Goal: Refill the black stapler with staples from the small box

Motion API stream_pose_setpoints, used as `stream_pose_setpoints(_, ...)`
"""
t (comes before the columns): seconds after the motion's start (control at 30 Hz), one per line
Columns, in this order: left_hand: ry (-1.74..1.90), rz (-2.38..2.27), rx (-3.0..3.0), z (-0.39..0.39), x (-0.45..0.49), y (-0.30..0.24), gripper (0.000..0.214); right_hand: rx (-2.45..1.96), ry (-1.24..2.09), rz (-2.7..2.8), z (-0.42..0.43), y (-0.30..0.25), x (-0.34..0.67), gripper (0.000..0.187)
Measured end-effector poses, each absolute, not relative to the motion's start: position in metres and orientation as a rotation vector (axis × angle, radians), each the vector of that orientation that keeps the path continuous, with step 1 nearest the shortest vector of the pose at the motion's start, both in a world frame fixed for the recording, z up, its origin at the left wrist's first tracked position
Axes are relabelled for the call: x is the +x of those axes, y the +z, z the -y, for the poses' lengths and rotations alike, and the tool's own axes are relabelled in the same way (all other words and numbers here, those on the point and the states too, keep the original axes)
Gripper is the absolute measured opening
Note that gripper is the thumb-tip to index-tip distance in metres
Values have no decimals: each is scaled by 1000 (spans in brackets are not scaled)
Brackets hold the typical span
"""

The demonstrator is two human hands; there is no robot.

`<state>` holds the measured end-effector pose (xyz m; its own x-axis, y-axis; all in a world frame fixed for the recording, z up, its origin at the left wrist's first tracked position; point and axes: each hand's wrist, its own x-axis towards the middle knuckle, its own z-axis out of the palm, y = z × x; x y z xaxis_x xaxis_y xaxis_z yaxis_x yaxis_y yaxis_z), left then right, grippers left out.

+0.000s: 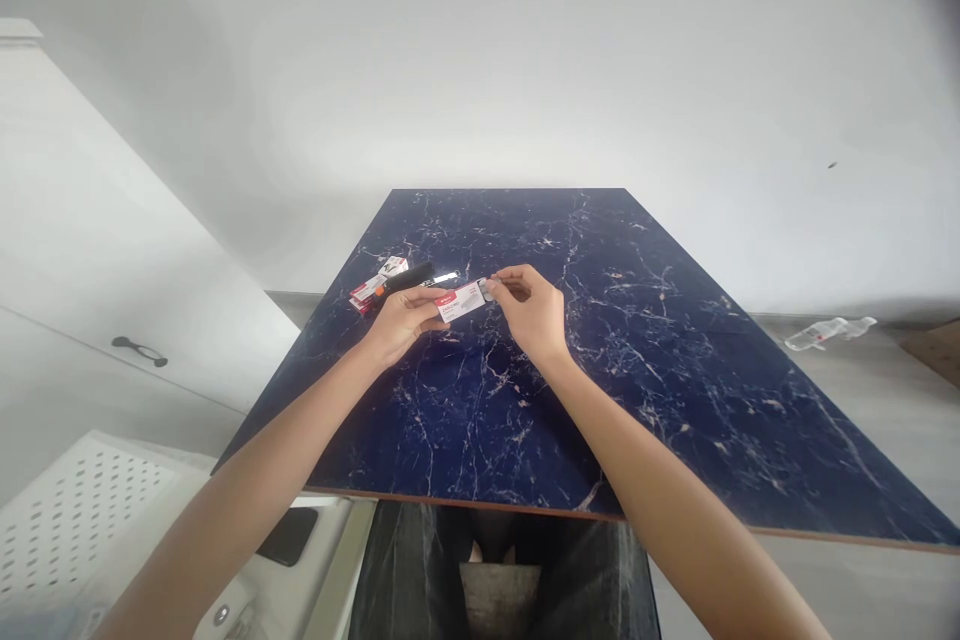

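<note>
My left hand (405, 320) grips a small white-and-red cardboard box (457, 305) over the dark blue marble table (600, 400). My right hand (531, 312) pinches the box's far end, where a small silvery piece (487, 288) shows between my fingers. I cannot tell exactly what that piece is. Just behind my left hand lies a black tool with an orange part (405, 280), perhaps a stapler. Two similar red-and-white boxes (367, 293) (394, 267) lie beside it, apart from my hands.
A white cabinet with a dark handle (139, 351) stands to the left. A black phone (289, 535) lies on a white surface at lower left. A plastic bottle (829, 332) lies on the floor to the right, near a piece of cardboard (934, 350).
</note>
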<state>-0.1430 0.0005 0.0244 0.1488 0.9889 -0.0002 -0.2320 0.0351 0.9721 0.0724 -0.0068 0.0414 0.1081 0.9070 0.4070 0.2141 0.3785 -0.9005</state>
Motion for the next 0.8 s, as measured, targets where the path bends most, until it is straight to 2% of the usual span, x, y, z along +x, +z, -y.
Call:
stream_pose_setpoints(0.33,1203,-892,1011,3,-138,23,27,-1137,619,1480,7,42,76,20)
stream_pose_setpoints(0.53,1300,-864,964,6,-134,27,25,-1144,658,1444,11,40,69,33)
stream_pose_setpoints(0.8,1334,-847,931,7,-134,30,25,-1101,497,1582,18,43,64,31)
